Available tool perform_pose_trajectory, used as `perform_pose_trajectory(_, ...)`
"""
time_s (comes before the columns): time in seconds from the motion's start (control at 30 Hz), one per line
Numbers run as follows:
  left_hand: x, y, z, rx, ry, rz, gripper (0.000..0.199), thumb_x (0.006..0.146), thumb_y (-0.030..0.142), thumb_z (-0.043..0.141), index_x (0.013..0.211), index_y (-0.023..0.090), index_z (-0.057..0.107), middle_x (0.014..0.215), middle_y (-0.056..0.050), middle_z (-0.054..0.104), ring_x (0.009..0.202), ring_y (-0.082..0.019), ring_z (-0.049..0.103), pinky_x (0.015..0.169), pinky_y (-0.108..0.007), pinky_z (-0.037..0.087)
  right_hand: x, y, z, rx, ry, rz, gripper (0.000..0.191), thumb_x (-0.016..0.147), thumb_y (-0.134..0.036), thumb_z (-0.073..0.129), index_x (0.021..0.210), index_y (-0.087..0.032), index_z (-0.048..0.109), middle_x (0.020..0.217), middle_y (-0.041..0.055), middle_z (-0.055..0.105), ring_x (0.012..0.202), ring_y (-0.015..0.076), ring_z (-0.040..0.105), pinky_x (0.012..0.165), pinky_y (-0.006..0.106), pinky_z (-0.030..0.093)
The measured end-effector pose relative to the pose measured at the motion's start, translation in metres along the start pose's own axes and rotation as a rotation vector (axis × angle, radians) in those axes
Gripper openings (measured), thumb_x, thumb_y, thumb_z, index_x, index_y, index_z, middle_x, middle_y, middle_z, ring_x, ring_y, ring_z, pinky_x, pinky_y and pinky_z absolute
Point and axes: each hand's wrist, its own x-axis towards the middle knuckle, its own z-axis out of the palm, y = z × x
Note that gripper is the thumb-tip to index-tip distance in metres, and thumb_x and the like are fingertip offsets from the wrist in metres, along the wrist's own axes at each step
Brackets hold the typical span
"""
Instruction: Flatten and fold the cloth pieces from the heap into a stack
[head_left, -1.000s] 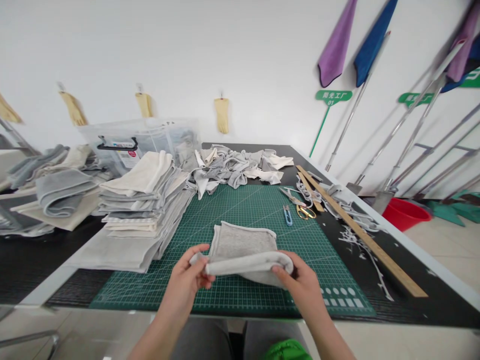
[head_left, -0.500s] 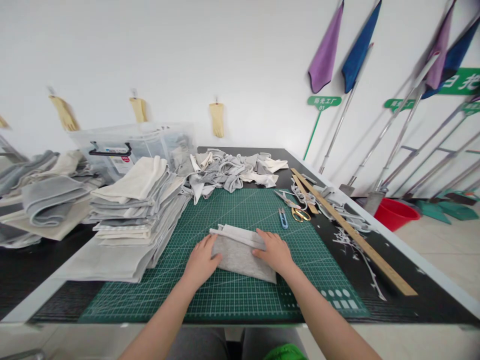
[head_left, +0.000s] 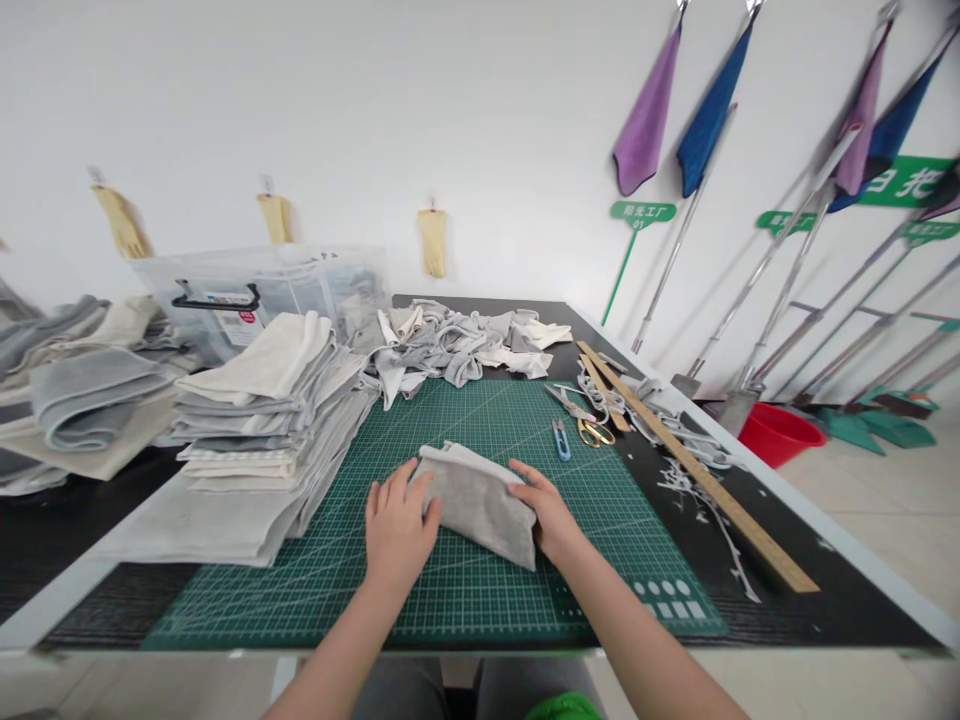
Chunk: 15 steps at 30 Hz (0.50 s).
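A folded piece of light grey cloth is tilted up off the green cutting mat in front of me. My right hand is closed on its right edge, thumb on the near face and fingers behind. At the left edge, my left hand rests back upward with fingers apart, thumb and index finger touching the cloth. Beyond my right hand lie blue thread snips and gold-handled scissors.
A tall stack of folded cloths stands left, before a clear plastic box. Loose fabric scraps lie at the back. A long wooden ruler and white trimmings lie right. A red bucket is on the floor.
The cloth, flatter on the mat before, is now tilted up with its loose top edge turned away. My right hand has gripped its side; the left hand's fingers have spread. The view shifted slightly.
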Motion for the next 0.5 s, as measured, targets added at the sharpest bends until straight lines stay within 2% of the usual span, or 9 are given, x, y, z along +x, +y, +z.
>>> perform_pose_trajectory(0.07,-0.009,0.014,0.000,-0.234,0.012,-0.032,0.022,0.064,0.022,0.053,0.085,0.026,0.060,0.108,-0.004,0.049,0.106,-0.024,0.036,0.098,-0.036,0.009,0.004,0.004,-0.001,0.127,0.147,-0.031,0.046,0.055,-0.020,0.059,0.099,-0.019,0.047,0.065,-0.0012,0.059,0.055,0.0132,0.054,0.050,0.025,0.041)
perform_pose_trajectory(0.17,-0.027,0.034,0.008,-0.512,-0.087,-0.073,0.020,0.061,0.020,0.057,0.078,0.026,0.062,0.097,-0.005,0.055,0.100,-0.024,0.040,0.097,-0.036,0.013,0.005,0.008,-0.002,0.290,0.270,-0.086,0.037,0.055,-0.019,0.059,0.089,-0.023,0.046,0.070,-0.0030,0.059,0.059,0.0126,0.055,0.052,0.025,0.043)
perform_pose_trajectory(0.23,-0.035,0.044,0.017,-0.551,-0.147,-0.067,0.026,0.059,0.017,0.057,0.083,0.027,0.062,0.099,-0.005,0.055,0.102,-0.025,0.039,0.098,-0.037,0.009,0.003,0.010,0.001,0.362,0.266,-0.088,0.036,0.054,-0.016,0.058,0.087,-0.025,0.044,0.070,-0.0047,0.059,0.059,0.0120,0.055,0.054,0.026,0.045)
perform_pose_trajectory(0.33,-0.037,0.051,0.025,-0.462,-0.157,-0.016,0.043,0.058,0.010,0.056,0.097,0.027,0.056,0.114,-0.004,0.047,0.110,-0.025,0.032,0.098,-0.038,-0.003,-0.005,0.016,0.011,0.409,0.203,-0.022,0.039,0.054,-0.013,0.056,0.088,-0.025,0.043,0.070,-0.0049,0.059,0.061,0.0125,0.056,0.056,0.027,0.045)
perform_pose_trajectory(0.4,-0.033,0.050,0.027,-0.364,-0.147,0.028,0.050,0.059,0.006,0.053,0.104,0.027,0.052,0.119,-0.004,0.042,0.114,-0.024,0.027,0.097,-0.039,-0.007,-0.011,0.020,0.019,0.407,0.153,0.036,0.039,0.054,-0.014,0.056,0.089,-0.025,0.043,0.071,-0.0040,0.060,0.062,0.0131,0.056,0.056,0.028,0.045)
perform_pose_trajectory(0.5,-0.026,0.042,0.025,-0.328,-0.169,0.032,0.051,0.060,0.001,0.047,0.103,0.027,0.053,0.115,-0.004,0.047,0.112,-0.024,0.030,0.096,-0.041,-0.008,-0.021,0.026,0.030,0.368,0.072,0.092,0.038,0.054,-0.016,0.059,0.088,-0.024,0.044,0.072,-0.0038,0.060,0.060,0.0128,0.055,0.054,0.027,0.044)
